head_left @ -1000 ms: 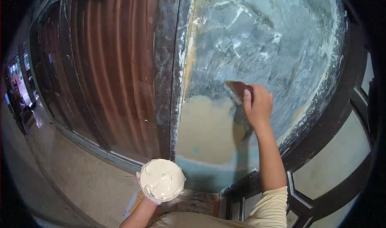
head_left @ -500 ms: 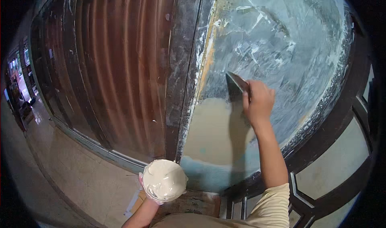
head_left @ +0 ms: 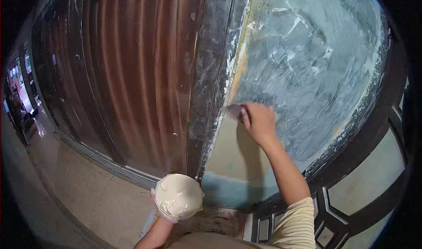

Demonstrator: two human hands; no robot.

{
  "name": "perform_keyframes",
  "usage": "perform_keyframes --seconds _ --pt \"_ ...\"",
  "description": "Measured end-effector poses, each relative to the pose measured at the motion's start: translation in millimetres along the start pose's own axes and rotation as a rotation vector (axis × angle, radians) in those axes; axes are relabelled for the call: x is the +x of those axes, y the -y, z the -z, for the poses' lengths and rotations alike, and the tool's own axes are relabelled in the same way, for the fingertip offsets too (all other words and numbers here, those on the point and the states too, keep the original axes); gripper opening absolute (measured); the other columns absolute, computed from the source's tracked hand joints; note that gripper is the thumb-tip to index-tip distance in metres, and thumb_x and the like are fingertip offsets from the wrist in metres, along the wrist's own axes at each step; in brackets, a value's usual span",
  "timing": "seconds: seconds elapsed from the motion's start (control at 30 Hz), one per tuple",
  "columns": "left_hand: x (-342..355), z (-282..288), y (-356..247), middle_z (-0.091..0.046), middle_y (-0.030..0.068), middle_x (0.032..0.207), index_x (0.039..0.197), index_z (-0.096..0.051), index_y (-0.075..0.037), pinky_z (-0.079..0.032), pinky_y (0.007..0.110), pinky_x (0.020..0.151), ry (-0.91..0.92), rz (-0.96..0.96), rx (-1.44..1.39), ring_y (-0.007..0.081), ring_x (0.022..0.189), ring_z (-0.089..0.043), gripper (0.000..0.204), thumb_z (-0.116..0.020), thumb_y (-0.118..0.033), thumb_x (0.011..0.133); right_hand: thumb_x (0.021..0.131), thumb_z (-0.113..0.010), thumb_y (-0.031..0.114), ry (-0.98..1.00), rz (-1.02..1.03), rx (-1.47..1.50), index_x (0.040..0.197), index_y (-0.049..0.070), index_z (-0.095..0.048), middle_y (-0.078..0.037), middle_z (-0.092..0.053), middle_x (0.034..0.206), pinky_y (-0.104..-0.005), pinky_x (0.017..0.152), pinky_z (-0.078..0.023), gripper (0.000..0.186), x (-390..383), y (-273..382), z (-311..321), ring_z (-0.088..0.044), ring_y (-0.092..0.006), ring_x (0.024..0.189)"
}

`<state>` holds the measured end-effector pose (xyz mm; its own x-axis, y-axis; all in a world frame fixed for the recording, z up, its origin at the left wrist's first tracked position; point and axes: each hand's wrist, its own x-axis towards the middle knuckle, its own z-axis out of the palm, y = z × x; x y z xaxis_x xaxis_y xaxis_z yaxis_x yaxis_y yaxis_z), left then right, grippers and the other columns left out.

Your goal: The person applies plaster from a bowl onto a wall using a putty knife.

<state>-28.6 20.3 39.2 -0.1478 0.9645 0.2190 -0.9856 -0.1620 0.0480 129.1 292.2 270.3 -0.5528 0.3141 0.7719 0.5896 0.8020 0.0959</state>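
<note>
Two hands, two loads about the beige patch (head_left: 226, 150). Scraper (head_left: 233, 111) is at the patch's upper edge, blurred; prob. light w/ a thin blade that may flex; best held by its back end. Creamy paste (head_left: 179, 195) is below-L of patch; looks soft & slick, prob. fairly heavy; its tub (head_left: 202, 199), mostly hidden, is best supported from underneath. R hand (head_left: 260, 121), at patch's upper-R corner: thumb & fingers pinched together on scraper's back end. L hand (head_left: 165, 216), below-L of patch: cupped approx. half open, fingers bent round tub from below; exact finger placement hidden.
</note>
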Motion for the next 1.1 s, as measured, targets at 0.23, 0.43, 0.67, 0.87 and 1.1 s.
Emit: perform_keyframes --seconds 0.23,0.43,0.67,0.87,1.1 --pt "8 14 -15 -0.037 0.0184 0.152 0.148 -0.038 -0.028 -0.038 0.077 0.095 -0.074 0.036 0.143 0.0503 0.132 -0.040 0.098 -0.040 -0.088 0.070 0.089 -0.058 0.015 -0.253 -0.050 0.181 0.105 0.007 -0.062 -0.013 -0.066 0.096 -0.0422 0.075 -0.043 0.018 11 15 35 -0.061 -0.0345 0.085" --pt "14 11 -19 -0.041 0.0173 0.150 0.147 -0.039 -0.022 -0.040 0.068 0.102 -0.052 0.035 0.095 0.0474 0.129 -0.045 0.099 -0.033 -0.088 0.073 0.088 -0.059 0.024 0.462 0.227 -0.171 0.101 0.017 -0.062 -0.004 -0.062 0.083 -0.0433 0.076 -0.041 0.015 -137 27 -84 -0.063 -0.0239 0.083" --pt "21 19 -24 -0.042 0.0224 0.146 0.146 -0.040 -0.022 -0.044 0.076 0.086 0.120 0.150 0.244 0.0564 0.127 -0.042 0.111 -0.040 -0.096 0.063 0.086 -0.061 0.013 -0.449 -0.134 -0.039 0.098 0.008 -0.064 -0.011 -0.065 0.087 -0.0443 0.076 -0.041 0.013 8 -3 41 -0.060 -0.0318 0.083" --pt "16 6 -23 -0.046 0.0222 0.142 0.144 -0.043 -0.022 -0.048 0.071 0.085 0.054 0.190 0.015 0.0536 0.123 -0.046 0.107 -0.038 -0.095 0.066 0.081 -0.062 0.012 0.032 0.005 0.114 0.097 0.010 -0.063 -0.011 -0.061 0.086 -0.0437 0.074 -0.046 0.016 -63 29 -14 -0.060 -0.0317 0.085" --pt "19 4 -18 -0.045 0.0245 0.141 0.144 -0.041 -0.019 -0.051 0.067 0.085 0.023 0.102 0.205 0.0515 0.122 -0.048 0.106 -0.037 -0.094 0.069 0.086 -0.063 0.020 0.411 0.012 -0.135 0.104 0.017 -0.065 -0.006 -0.065 0.086 -0.0426 0.076 -0.043 0.018 -152 -22 -56 -0.062 -0.0284 0.088"
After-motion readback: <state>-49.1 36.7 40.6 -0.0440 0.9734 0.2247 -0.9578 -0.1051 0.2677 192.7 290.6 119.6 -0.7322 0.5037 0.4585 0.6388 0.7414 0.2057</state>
